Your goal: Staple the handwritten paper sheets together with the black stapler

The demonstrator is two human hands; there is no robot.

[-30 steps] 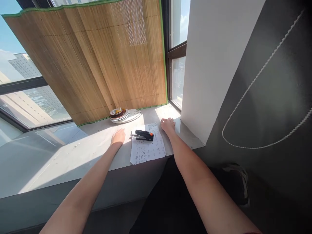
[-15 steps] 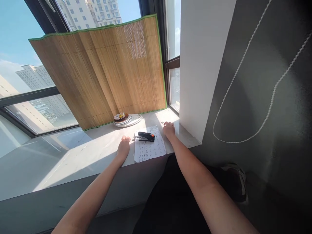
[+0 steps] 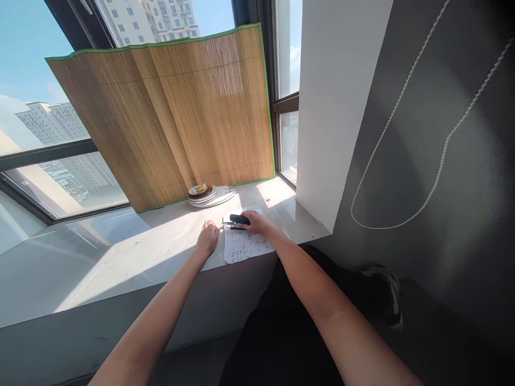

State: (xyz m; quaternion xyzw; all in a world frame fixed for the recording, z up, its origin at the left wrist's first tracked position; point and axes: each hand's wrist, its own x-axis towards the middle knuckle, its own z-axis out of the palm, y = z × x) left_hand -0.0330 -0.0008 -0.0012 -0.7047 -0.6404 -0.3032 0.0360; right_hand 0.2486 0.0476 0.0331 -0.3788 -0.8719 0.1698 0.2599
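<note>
right hand [image 3: 256,222] moved from beside paper [image 3: 246,244] onto stapler [image 3: 237,220], fingers over it, grip unclear | stapler axis left-right, mouth left | left hand [image 3: 208,238] curled left of paper

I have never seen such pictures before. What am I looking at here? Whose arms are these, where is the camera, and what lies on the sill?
The camera sits on a person's head and looks down, so both bare arms are that person's own. On the grey window sill lies a sheet of written paper with a black stapler on it. The right hand rests over the stapler; whether it grips is unclear. The left hand lies on the sill beside the paper. Behind stand stacked plates and a bamboo mat.
</note>
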